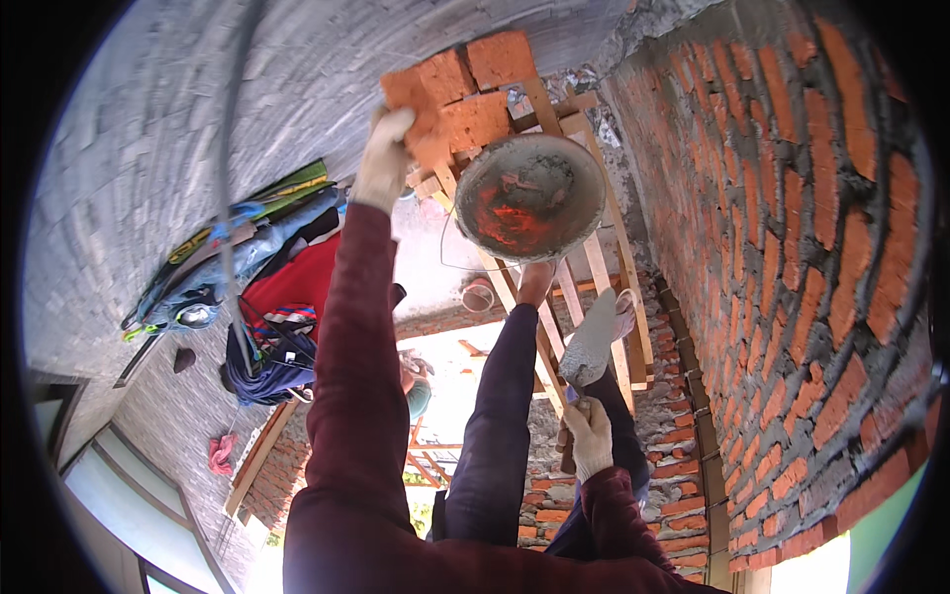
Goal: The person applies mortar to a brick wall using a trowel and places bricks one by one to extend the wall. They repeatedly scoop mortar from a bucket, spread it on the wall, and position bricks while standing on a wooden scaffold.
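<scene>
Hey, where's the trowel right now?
In the head view, the trowel is right of centre, in the right hand, its blade toward the picture's top, below the bucket and left of the brick wall.

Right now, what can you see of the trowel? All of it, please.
The trowel has a long, tapering grey blade, metal by its look, dulled by a patchy grey coat that looks like mortar. The gloved right hand grips it at the handle end, covering most of the handle. The blade points away from the person's body, leaning slightly right in the picture. It overlaps the wooden slats in view, below and right of the bucket; whether it touches the slats can't be told.
</scene>
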Motion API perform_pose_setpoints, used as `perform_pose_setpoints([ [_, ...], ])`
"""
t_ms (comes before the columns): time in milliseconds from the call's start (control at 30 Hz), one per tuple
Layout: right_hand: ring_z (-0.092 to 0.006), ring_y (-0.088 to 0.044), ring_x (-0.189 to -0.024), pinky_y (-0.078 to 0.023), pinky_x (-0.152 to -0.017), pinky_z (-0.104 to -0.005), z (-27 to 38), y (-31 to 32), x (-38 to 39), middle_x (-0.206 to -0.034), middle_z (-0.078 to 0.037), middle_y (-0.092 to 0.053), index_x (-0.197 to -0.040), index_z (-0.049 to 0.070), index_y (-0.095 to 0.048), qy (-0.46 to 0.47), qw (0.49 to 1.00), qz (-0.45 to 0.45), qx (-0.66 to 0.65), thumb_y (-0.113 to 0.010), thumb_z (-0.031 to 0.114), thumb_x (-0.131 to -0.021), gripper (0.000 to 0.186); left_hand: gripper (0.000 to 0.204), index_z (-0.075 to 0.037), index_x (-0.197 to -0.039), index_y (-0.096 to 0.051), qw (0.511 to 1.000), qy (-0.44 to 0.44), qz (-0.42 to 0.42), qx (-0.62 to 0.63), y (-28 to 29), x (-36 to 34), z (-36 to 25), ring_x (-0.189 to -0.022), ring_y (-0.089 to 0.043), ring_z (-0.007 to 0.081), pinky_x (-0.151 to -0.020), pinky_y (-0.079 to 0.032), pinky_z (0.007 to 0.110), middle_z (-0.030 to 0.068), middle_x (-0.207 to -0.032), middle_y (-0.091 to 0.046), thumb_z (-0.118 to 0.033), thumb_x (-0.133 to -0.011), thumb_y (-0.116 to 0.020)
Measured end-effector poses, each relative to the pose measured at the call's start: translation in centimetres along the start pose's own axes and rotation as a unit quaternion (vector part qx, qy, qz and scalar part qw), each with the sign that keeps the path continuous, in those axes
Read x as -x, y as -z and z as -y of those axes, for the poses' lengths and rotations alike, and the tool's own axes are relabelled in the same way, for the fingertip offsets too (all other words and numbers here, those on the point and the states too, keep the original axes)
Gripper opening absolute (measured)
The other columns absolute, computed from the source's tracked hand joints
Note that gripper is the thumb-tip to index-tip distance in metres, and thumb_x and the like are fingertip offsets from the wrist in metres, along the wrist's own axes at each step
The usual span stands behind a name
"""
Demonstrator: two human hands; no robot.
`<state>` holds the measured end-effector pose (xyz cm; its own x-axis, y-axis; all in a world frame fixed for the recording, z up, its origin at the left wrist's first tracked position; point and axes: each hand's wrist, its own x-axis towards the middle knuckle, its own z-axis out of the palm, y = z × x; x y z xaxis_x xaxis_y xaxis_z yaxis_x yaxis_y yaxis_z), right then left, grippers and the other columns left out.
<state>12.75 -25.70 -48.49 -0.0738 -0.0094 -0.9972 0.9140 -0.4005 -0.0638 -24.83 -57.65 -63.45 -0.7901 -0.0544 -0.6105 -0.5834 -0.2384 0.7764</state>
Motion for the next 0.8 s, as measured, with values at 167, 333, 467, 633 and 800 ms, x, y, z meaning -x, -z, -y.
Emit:
perform_pose_setpoints([
  [167,-0.0102,-0.056,-0.065,-0.05,-0.061,-0.029,4.6,2.2,6.6,-0.075,-0.003,-0.061,-0.107,0.0,-0.064,0.243,0.941,-0.048,0.232,-0.081,0.016,-0.088,0.03,0.072,-0.016,-0.154,-0.049,0.89,0.19,0.193,0.366,0.9,12.0,2.5,-0.137,-0.055,0.0337,-0.119,-0.042,0.054,0.0121,-0.148,-0.058,-0.064,-0.1,-0.051],
  [333,-0.0214,-0.069,-0.103,-0.056,-0.092,-0.038,13.2,3.8,15.5,-0.109,-0.013,-0.07,-0.138,-0.001,-0.062,0.398,0.879,0.017,0.262,-0.087,0.027,-0.082,0.068,0.076,-0.014,-0.154,-0.046,0.68,0.389,0.364,0.504,-3.0,29.0,8.7,-0.139,-0.053,0.0332,-0.12,-0.04,0.053,0.0112,-0.152,-0.053,-0.069,-0.102,-0.045],
  [467,-0.0239,-0.065,-0.113,-0.05,-0.103,-0.0405,13.7,5.5,22.2,-0.11,-0.008,-0.068,-0.136,-0.002,-0.063,0.347,0.911,0.143,0.17,-0.091,0.034,-0.08,0.072,0.083,-0.011,-0.164,-0.035,0.577,0.554,0.27,0.536,-13.9,40.2,-1.0,-0.145,-0.051,0.0337,-0.118,-0.044,0.053,0.0142,-0.164,-0.046,-0.07,-0.106,-0.036],
  [633,-0.0192,-0.057,-0.122,-0.042,-0.114,-0.0382,9.8,8.3,25.0,-0.115,-0.002,-0.063,-0.124,0.004,-0.061,0.372,0.913,0.15,0.075,-0.096,0.031,-0.074,0.067,0.088,-0.013,-0.166,-0.034,0.683,0.501,0.399,0.351,-19.9,45.1,-7.2,-0.147,-0.048,0.0323,-0.121,-0.041,0.05,0.0108,-0.167,-0.042,-0.074,-0.104,-0.036],
  [800,-0.0155,-0.061,-0.103,-0.05,-0.096,-0.0329,13.1,9.4,28.5,-0.112,-0.002,-0.066,-0.128,0.003,-0.061,0.333,0.892,0.29,-0.093,-0.097,0.033,-0.07,0.074,0.049,-0.007,-0.156,-0.045,0.774,0.497,0.353,0.169,-22.9,48.0,-13.7,-0.135,-0.057,0.0206,-0.112,-0.05,0.038,0.008,-0.149,-0.056,-0.03,-0.114,-0.05],
])
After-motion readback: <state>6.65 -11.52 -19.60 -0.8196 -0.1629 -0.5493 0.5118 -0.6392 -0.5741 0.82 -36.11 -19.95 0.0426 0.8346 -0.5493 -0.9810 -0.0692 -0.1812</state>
